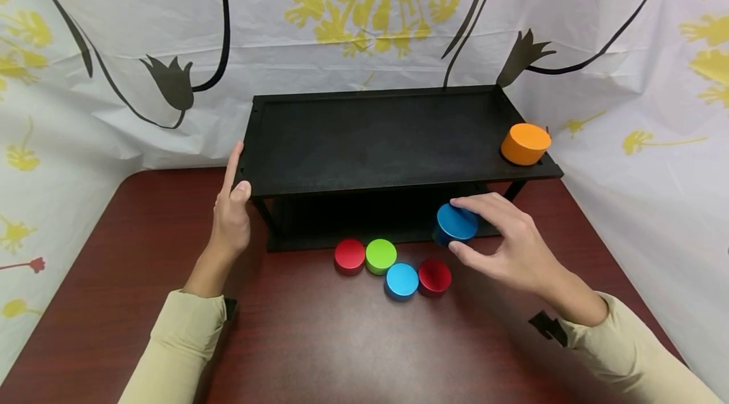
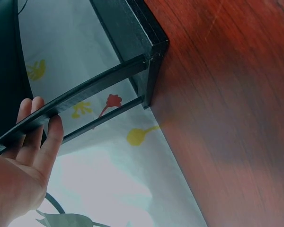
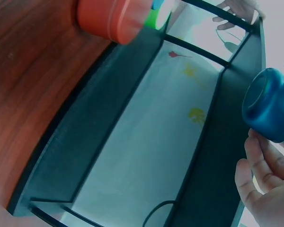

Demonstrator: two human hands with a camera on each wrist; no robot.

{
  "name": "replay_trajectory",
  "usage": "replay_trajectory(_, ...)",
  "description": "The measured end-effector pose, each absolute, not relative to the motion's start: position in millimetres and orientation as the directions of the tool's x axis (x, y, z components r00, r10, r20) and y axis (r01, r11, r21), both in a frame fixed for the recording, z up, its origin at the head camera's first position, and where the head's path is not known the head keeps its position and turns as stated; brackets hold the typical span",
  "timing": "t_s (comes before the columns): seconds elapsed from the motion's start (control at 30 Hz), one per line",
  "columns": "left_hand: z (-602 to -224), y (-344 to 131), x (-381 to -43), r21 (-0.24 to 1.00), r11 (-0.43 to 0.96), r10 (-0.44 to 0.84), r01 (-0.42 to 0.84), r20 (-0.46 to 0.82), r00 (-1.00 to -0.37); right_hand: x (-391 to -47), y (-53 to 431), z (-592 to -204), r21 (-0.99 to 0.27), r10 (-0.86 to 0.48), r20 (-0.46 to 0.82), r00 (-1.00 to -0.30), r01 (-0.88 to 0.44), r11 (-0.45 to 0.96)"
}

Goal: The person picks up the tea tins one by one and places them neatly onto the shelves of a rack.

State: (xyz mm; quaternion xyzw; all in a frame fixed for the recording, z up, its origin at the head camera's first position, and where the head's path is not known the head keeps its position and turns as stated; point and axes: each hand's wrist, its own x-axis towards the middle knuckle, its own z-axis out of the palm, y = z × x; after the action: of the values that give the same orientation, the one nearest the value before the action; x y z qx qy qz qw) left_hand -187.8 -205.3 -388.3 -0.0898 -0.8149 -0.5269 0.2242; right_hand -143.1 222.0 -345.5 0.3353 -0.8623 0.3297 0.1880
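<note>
My left hand [image 1: 230, 220] grips the left edge of a two-tier black shelf [image 1: 364, 138], thumb at the front corner. In the left wrist view, its fingers [image 2: 49, 146] lie against the shelf's side rail [image 2: 85, 92]. Thumb and fingers of my right hand [image 1: 512, 242] hold a dark blue round container [image 1: 457, 222] in front of the shelf's lower tier, near its right end. From the right wrist, that blue container [image 3: 270, 106] shows its ringed base, above the right hand's fingers [image 3: 258, 175].
An orange round container [image 1: 525, 144] stands on the top tier's right end. On the table [image 1: 319, 340], before the shelf, are a red container [image 1: 349, 256], a green one [image 1: 380, 256], a light blue one [image 1: 401, 280] and a dark red one [image 1: 435, 277]. A patterned white curtain [image 1: 364, 62] hangs behind.
</note>
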Motion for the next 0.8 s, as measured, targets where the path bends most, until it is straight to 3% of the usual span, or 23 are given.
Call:
replay_trajectory(0.27, -388.9, -205.3, -188.0, 0.817, 0.430, -0.093, 0.383, 0.462, -0.882, -147.7, 222.2, -336.2, -0.429, -0.427, 0.644, -0.635, -0.762, 0.485)
replay_trajectory(0.8, -390.1, -204.7, -187.8, 0.815, 0.423, -0.091, 0.396, 0.473, -0.876, -157.5, 227.5, -317.1, -0.393, -0.364, 0.699, -0.615, -0.756, 0.524)
